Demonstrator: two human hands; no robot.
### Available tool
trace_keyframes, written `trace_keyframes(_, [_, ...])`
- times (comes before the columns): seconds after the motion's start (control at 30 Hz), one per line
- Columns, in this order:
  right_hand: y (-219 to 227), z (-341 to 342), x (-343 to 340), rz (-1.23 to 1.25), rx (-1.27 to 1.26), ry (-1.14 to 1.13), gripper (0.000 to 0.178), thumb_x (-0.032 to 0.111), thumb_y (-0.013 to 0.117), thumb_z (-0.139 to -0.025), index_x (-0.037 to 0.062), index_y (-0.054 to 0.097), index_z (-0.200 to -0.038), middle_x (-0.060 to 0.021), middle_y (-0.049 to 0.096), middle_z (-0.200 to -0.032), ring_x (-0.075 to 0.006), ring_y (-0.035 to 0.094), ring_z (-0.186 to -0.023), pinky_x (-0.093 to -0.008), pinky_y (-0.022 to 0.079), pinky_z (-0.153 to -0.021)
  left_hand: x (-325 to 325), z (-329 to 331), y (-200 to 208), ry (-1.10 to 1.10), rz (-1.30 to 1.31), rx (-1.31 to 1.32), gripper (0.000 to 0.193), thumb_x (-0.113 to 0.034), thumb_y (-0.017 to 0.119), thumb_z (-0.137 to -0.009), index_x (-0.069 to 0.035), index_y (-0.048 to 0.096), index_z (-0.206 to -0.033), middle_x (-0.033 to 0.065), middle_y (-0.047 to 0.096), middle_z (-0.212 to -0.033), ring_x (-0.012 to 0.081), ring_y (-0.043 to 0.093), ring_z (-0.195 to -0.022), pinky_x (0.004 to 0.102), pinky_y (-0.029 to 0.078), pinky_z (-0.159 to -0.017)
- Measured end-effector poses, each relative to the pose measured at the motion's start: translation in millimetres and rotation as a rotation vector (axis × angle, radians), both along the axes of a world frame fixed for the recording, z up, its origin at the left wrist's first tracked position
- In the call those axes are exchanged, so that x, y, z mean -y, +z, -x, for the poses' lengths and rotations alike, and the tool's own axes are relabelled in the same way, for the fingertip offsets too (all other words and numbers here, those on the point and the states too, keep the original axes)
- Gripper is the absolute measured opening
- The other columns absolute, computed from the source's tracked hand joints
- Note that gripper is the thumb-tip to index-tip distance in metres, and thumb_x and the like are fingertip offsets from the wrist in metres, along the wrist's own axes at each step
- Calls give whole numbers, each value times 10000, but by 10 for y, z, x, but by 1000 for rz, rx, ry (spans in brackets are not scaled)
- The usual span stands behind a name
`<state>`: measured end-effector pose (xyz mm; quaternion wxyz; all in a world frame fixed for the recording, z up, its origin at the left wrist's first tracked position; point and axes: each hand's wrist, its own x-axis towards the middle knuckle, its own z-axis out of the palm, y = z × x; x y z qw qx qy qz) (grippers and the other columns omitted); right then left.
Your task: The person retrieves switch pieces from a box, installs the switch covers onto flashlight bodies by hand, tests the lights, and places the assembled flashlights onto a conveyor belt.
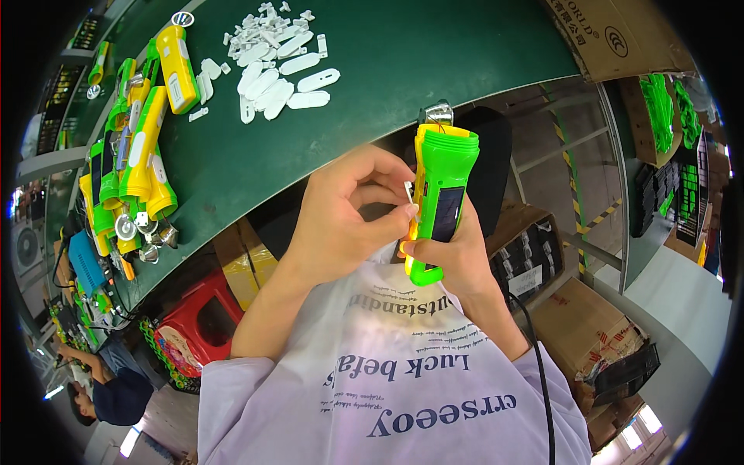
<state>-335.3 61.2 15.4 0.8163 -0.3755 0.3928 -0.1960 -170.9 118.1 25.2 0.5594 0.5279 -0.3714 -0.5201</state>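
Observation:
My right hand grips the lower part of a green and yellow flashlight housing, held upright in front of my chest past the table edge. A dark rectangular panel is set into its green side. At its open top a shiny reflector hangs on thin wires. My left hand pinches a small white plastic piece against the housing's yellow side. The fingers partly cover that piece. White oval plates and small white clips lie loose on the green table.
Several other green and yellow flashlight housings are piled at the table's left. A red stool stands below the left edge. Cardboard boxes sit at the right. A black cable runs beside my right arm. Another person is at lower left.

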Motion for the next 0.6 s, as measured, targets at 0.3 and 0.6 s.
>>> trace_keyframes(0.3, [-61,0,-20,60,-42,-16,655,-138,644,-633,46,457,-1233,-64,590,-908,-146,631,-774,-297,528,-658,43,121,30,62,-100,122,306,97,655,-788,71,585,-1084,108,650,-943,143,676,-842,253,561,-775])
trace_keyframes(0.6, [-143,25,-38,114,39,-42,660,-161,623,-630,36,457,-1237,-80,578,-1029,-155,634,-824,-299,545,-675,-3,301,48,202,-101,252,176,64,655,-831,79,690,-1003,91,687,-877,126,672,-745,241,552,-717])
